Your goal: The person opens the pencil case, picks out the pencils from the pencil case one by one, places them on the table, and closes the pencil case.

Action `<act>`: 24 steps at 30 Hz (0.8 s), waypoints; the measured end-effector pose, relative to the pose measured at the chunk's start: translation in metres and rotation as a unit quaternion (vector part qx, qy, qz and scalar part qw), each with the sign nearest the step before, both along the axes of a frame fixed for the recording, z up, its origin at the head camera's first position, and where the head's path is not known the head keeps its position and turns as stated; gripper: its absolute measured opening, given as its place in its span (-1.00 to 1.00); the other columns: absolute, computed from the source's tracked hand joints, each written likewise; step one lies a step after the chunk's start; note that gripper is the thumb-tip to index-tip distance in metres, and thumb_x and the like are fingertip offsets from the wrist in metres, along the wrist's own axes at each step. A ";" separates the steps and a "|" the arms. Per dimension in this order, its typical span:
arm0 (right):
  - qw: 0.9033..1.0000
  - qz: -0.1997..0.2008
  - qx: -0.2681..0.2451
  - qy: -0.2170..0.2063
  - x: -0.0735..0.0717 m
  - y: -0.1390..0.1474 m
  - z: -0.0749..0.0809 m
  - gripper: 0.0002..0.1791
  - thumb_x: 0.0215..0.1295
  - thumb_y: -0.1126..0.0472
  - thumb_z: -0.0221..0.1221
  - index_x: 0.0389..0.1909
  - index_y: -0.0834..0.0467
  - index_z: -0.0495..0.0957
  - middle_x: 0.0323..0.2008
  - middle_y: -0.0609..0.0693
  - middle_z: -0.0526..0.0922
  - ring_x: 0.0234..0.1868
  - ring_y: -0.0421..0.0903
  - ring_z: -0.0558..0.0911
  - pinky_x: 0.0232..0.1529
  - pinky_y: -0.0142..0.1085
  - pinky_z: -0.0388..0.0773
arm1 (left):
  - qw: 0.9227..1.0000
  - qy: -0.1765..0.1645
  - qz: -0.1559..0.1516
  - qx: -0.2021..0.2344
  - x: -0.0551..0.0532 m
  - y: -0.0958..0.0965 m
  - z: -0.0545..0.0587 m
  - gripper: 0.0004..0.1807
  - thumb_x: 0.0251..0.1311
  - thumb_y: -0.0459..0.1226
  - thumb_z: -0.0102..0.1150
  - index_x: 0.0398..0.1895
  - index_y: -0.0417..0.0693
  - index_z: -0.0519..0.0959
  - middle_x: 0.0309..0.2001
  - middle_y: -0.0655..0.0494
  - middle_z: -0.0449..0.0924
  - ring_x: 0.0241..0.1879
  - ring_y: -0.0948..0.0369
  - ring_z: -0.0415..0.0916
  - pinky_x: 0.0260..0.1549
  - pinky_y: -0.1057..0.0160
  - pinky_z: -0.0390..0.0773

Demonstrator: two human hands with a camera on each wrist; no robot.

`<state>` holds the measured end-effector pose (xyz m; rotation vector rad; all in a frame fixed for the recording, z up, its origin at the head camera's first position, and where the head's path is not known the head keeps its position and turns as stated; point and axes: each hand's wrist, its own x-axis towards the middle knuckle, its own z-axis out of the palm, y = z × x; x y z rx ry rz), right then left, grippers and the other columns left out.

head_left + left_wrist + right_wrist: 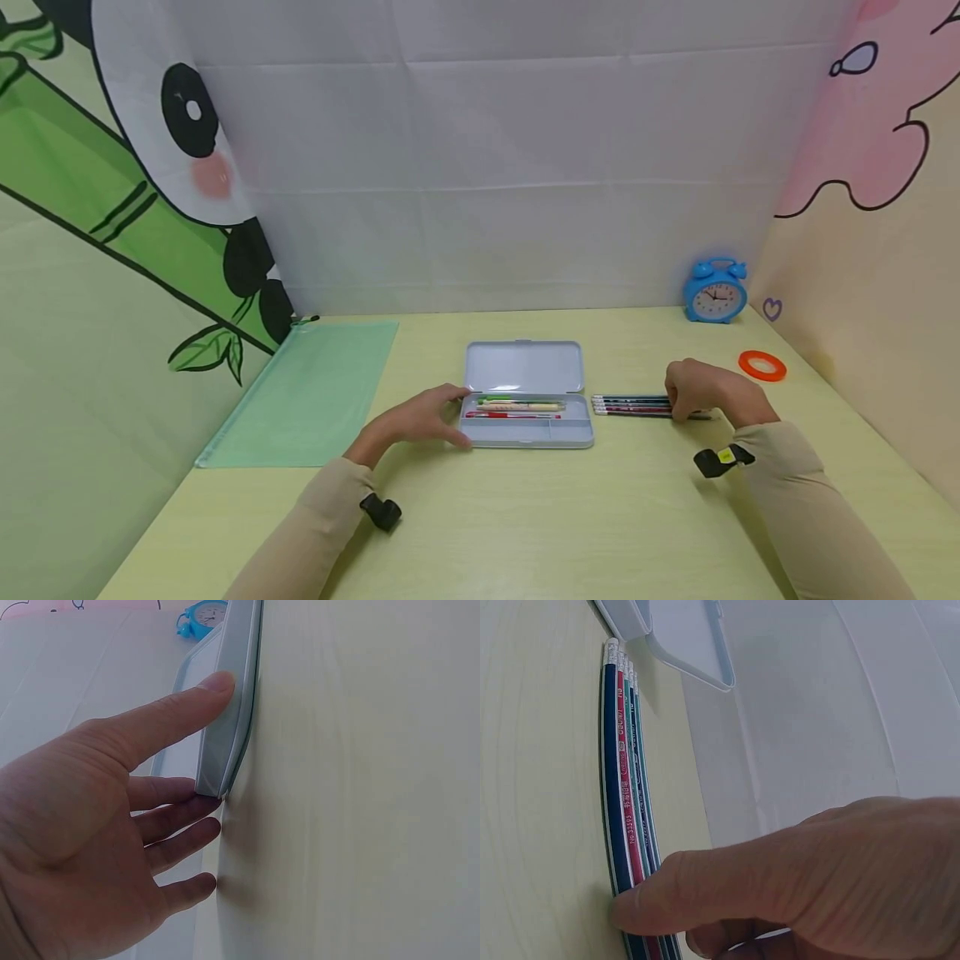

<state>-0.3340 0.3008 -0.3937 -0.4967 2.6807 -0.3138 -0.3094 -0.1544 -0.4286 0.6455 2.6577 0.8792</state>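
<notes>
An open, pale pencil case [525,432] lies on the table with its lid raised at the back; several pens and pencils [517,407] are in its rear compartment. My left hand [420,414] holds the case's left end, thumb [184,712] along the front wall and fingertips around the corner. Right of the case lies a row of several striped pencils [630,406], their white-tipped ends towards it. With thumb and fingers my right hand [705,390] pinches this row near its right end. In the right wrist view, the thumb covers part of the pencils [626,772].
A blue alarm clock [716,292] stands at the back right, with an orange ring [762,365] in front of it. On the left lies a green sheet [307,396]. A printed cloth backdrop [510,183] rises behind the table [525,525].
</notes>
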 end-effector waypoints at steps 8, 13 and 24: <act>1.000 0.003 -0.003 0.004 0.000 -0.001 0.000 -0.89 0.10 0.39 0.33 -0.46 0.17 0.59 -0.51 -0.03 0.50 -0.46 -0.07 0.47 -0.40 -0.28 0.46 | 1.000 -0.002 -0.003 0.002 0.001 -0.001 0.001 0.02 -0.09 -0.05 0.61 0.42 -0.24 0.32 0.32 -0.06 0.39 0.34 0.00 0.28 0.37 -0.05 0.24; 1.000 0.008 -0.006 0.008 0.000 -0.001 -0.001 -0.89 0.12 0.35 0.33 -0.49 0.17 0.58 -0.53 -0.04 0.49 -0.48 -0.09 0.46 -0.42 -0.29 0.43 | 1.000 -0.005 0.001 -0.001 0.000 0.000 0.001 0.02 -0.08 -0.03 0.60 0.43 -0.22 0.32 0.33 -0.05 0.38 0.34 0.00 0.27 0.37 -0.06 0.23; 1.000 0.004 -0.004 0.005 -0.001 -0.001 -0.001 -0.90 0.13 0.33 0.34 -0.45 0.18 0.59 -0.51 -0.03 0.50 -0.45 -0.08 0.47 -0.39 -0.28 0.45 | 1.000 -0.004 0.000 -0.013 -0.001 -0.001 0.000 0.02 -0.07 -0.02 0.59 0.44 -0.19 0.31 0.34 -0.03 0.37 0.35 0.01 0.27 0.37 -0.05 0.25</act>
